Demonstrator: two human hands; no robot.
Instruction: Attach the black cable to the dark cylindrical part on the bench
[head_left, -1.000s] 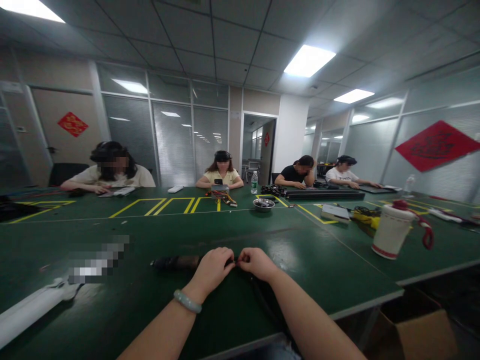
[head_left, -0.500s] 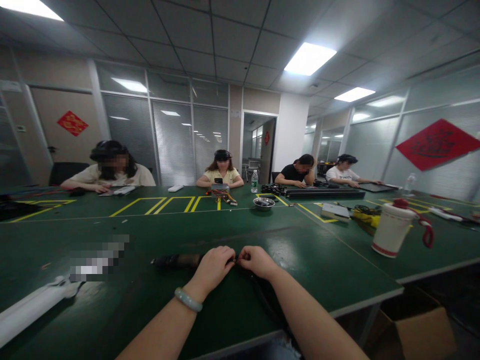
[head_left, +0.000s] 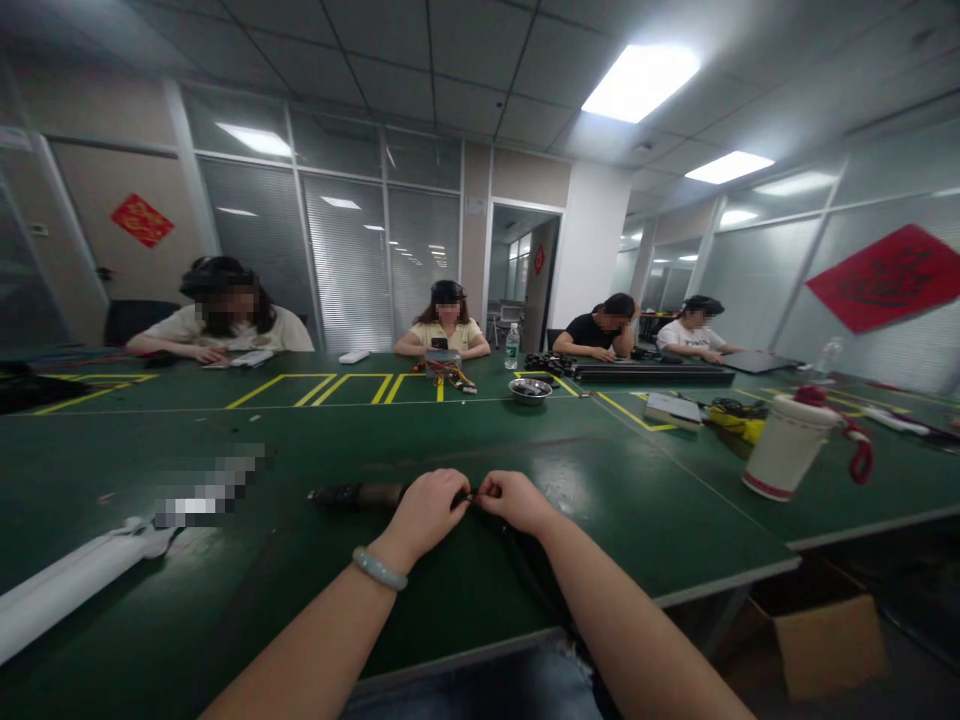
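A dark, slim electric screwdriver [head_left: 360,496] lies on the green table, its narrow tip pointing left. My left hand [head_left: 429,508], with a pale bangle at the wrist, is closed around its right end. Fingertips of my right hand [head_left: 516,502] pinch the dark cable [head_left: 521,548] at the end of the tool, close against the left fingertips. The small part between the two hands is mostly hidden by the fingers. From the right hand the cable curves down toward the table's near edge.
White folded item [head_left: 82,585] lies at left, partly pixelated. Farther off stand a metal bowl [head_left: 529,391], a water bottle [head_left: 511,348] and wires [head_left: 457,377]. A white cup [head_left: 787,447] stands at right, above a cardboard box [head_left: 829,640]. Several people sit across the table.
The camera view has shifted slightly, so the table and hands sit a little higher in the picture. Both hands keep their hold at the same spot on the tool and cable.
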